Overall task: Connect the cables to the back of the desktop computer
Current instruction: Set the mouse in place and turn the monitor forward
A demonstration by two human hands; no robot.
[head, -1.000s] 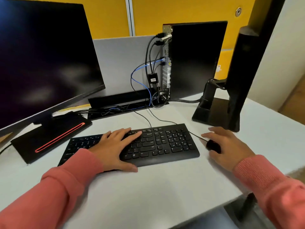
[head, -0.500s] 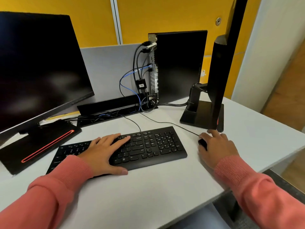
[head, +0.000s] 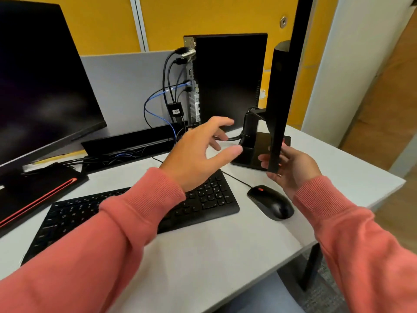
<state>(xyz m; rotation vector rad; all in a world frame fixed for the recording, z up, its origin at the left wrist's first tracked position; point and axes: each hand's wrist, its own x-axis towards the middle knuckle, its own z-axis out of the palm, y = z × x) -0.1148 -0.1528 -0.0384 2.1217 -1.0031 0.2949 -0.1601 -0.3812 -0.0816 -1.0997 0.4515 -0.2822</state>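
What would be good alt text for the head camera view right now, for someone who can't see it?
A person's right hand holds the lower edge of an edge-on monitor while the left hand reaches, open, toward it above a keyboard. Behind stands a desktop computer with cables plugged into its back; a mouse lies on the white desk.

Hands mid-air — right at monitor edge

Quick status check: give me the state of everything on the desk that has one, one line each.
Desktop computer: upright, several cables plugged into its back.
Blue cable: plugged in.
Left monitor: screen dark.
Right monitor: edge-on, lower edge held.
Left hand: open, in the air.
Right hand: grips right monitor.
Mouse: untouched.
Keyboard: untouched.
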